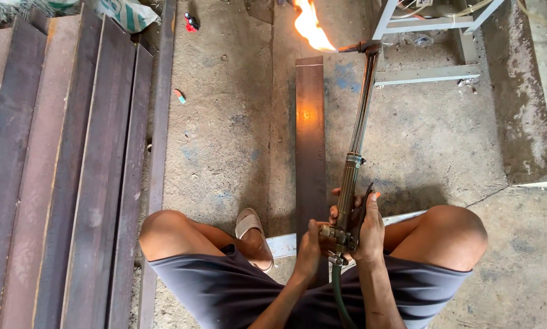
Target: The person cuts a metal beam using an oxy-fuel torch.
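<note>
Brass and steel make up the long cutting torch (354, 164) that the person holds in both hands. The right hand (367, 226) is wrapped around the ribbed handle, with its fingers curled tight and the thumb up by a dark lever. The left hand (308, 247) is closed around the small knobs at the back end of the torch, fingers bunched together. A green hose (339, 298) hangs down from that end, between the person's knees.

The torch reaches away from the person, over the floor. Its thin silver pipes end in a bent tip, and a bright orange and yellow flame (310, 25) shoots out to the left of the tip. The flame is just past the far end of a long flat steel bar (310, 140). The bar is dark brown and smooth, and it lies straight on the rough grey concrete floor (225, 122).

More rusty steel bars (66, 164) lie side by side on the left. A pale metal frame (432, 36) stands near the flame
</note>
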